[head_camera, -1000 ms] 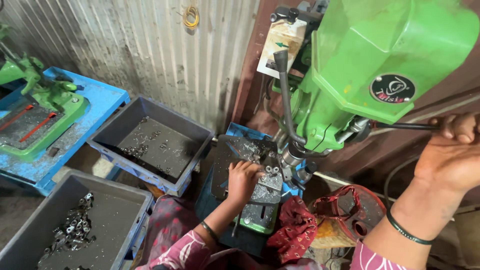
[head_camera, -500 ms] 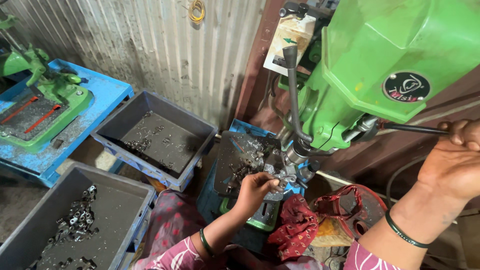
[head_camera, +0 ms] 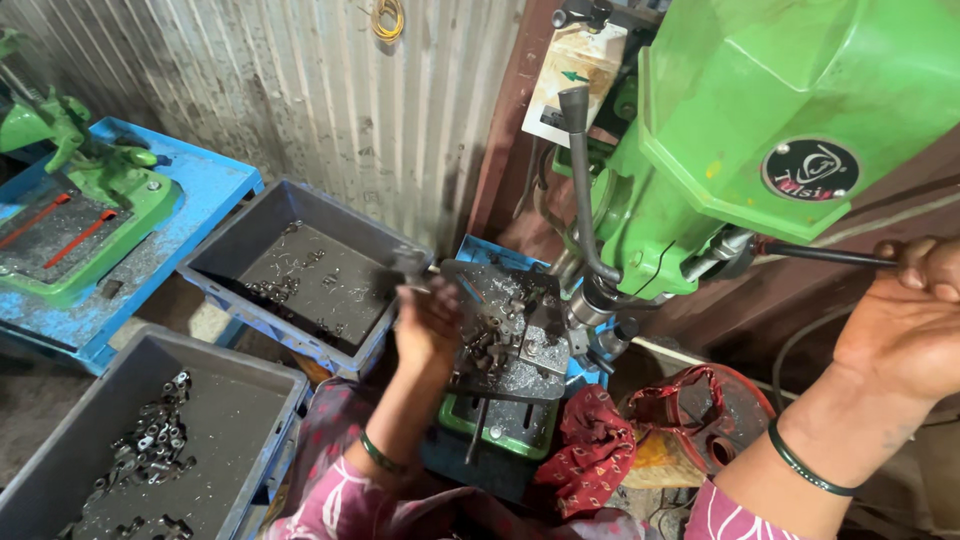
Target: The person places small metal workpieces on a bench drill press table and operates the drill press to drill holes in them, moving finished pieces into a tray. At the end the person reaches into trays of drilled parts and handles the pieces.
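My right hand [head_camera: 900,320] is closed around the black feed lever [head_camera: 815,254] of the green drill press [head_camera: 760,120] at the right. Under the spindle, a green vise [head_camera: 505,360] strewn with metal chips holds small dark parts. My left hand [head_camera: 427,322] is blurred, just left of the vise, its fingers curled on a small dark metal part [head_camera: 405,268]. It hovers over the near corner of a grey bin [head_camera: 240,232] with a few small parts inside.
A second grey bin [head_camera: 285,400] at lower left holds several small metal parts [head_camera: 150,450]. A red cloth [head_camera: 590,450] lies beside the vise. Another green machine [head_camera: 85,190] stands on a blue table [head_camera: 205,190] at far left. A corrugated metal wall [head_camera: 300,90] runs behind.
My left hand has lifted off the vise and swung left toward the upper grey bin with a small part. My right hand has stayed on the lever.
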